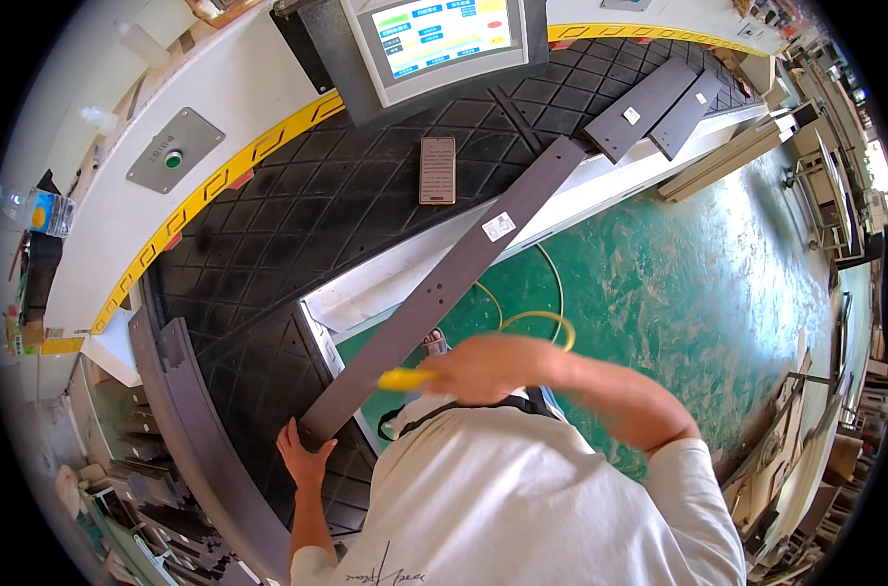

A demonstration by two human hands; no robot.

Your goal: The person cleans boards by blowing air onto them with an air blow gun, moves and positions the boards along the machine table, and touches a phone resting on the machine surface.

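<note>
A long dark grey board (444, 288) with small holes and a white sticker lies slanted from the black diamond-patterned machine bed (297, 215) down toward me. My left hand (304, 451) presses flat against its near end, fingers spread. My right hand (483, 369) is closed around a yellow tool (405, 378) held right beside the board's lower part; the hand is blurred.
A touch screen (439, 39) stands at the top. A phone (437, 170) lies on the bed. Two shorter grey boards (659, 103) rest at the upper right. A yellow hose (536, 317) curls on the green floor (678, 283). More dark panels (185, 430) are stacked at left.
</note>
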